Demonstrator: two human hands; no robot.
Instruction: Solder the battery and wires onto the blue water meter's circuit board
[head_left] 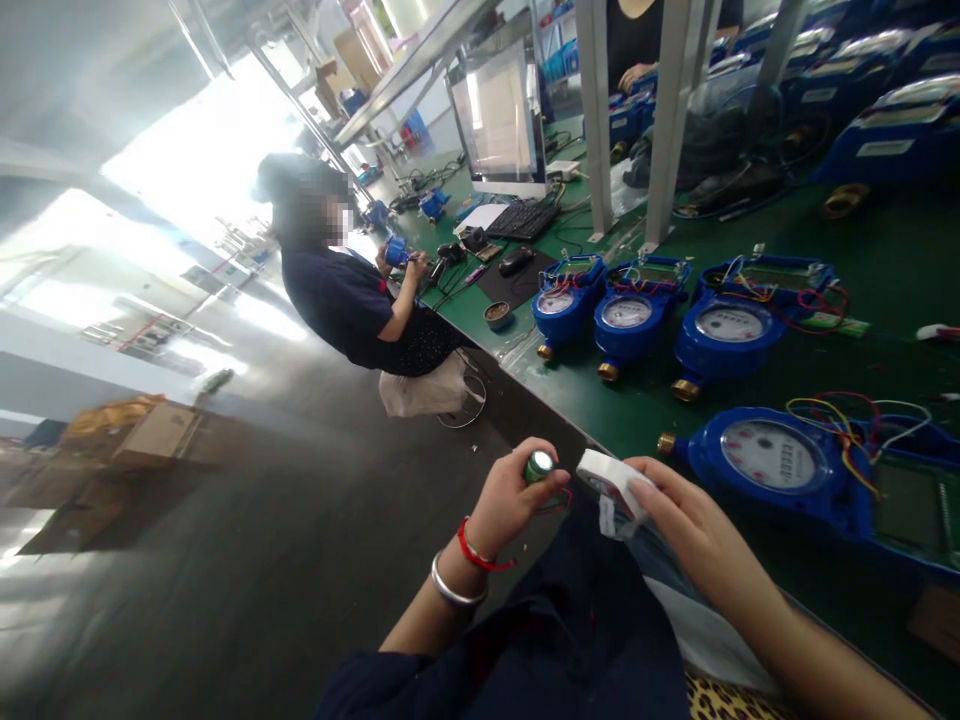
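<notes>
My left hand (506, 505) is closed round a green cylindrical battery (539, 466), its pale round end facing up; a thin red wire shows below my thumb. In my right hand (679, 510) is a roll of white tape (616, 478), pinched at its edge, with a loose piece of tape hanging beneath. The two things are close together over my lap but apart. Nearest on the bench, right of my hands, lies a blue water meter (772, 458) with its display housing and coloured wires exposed.
More blue meters (626, 312) stand in a row on the green bench (555, 390). Behind them are a mouse (516, 262), keyboard (523, 220), monitor (499, 120) and metal posts (667, 130). A co-worker (337, 270) sits at left, handling a blue meter. Cardboard boxes (154, 440) are on the floor.
</notes>
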